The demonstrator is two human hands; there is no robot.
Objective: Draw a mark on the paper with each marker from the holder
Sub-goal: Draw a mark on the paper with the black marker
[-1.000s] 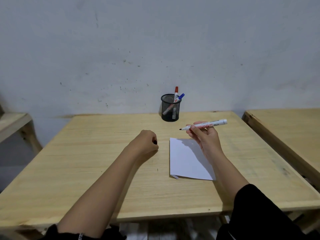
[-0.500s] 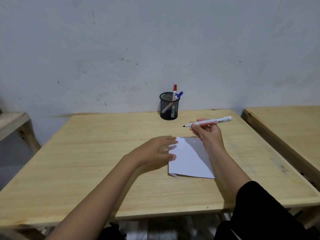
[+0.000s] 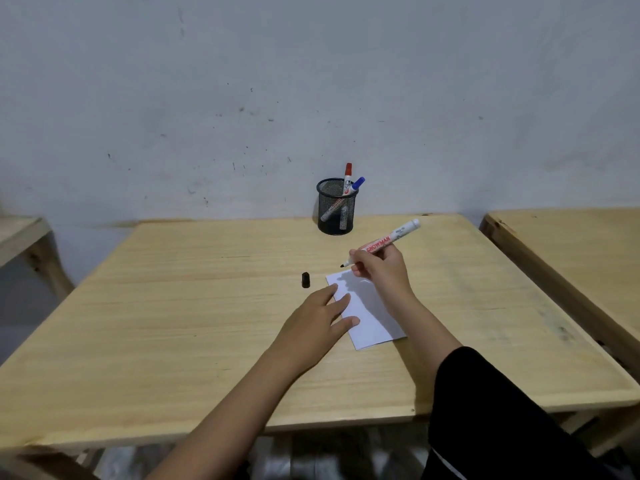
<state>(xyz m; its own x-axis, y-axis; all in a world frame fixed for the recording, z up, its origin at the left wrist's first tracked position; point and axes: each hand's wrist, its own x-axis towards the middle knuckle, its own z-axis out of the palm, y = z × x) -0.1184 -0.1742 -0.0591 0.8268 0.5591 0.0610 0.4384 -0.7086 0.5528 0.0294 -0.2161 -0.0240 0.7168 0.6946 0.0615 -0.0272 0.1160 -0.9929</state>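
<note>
While my right hand (image 3: 379, 268) pinches the uncapped black marker (image 3: 381, 243) in a writing grip, its tip hangs just above the far left corner of the paper (image 3: 372, 313); can't tell if it touches. Barrel tilts up and back to the right, red SNOWMAN label readable. My left hand (image 3: 317, 320) is flat and open, gripping nothing, fingertips (image 3: 341, 301) pressed on the paper's left edge. Paper is white, lying skewed on the wooden table (image 3: 173, 306), no mark visible on it. Black cap (image 3: 305, 279) lies on the table just left of the paper, apart from both hands. Mesh holder (image 3: 335, 207) stands at the table's far edge by the wall, with a red-capped marker (image 3: 347, 178) and a blue-capped marker (image 3: 356, 184) sticking out.
</note>
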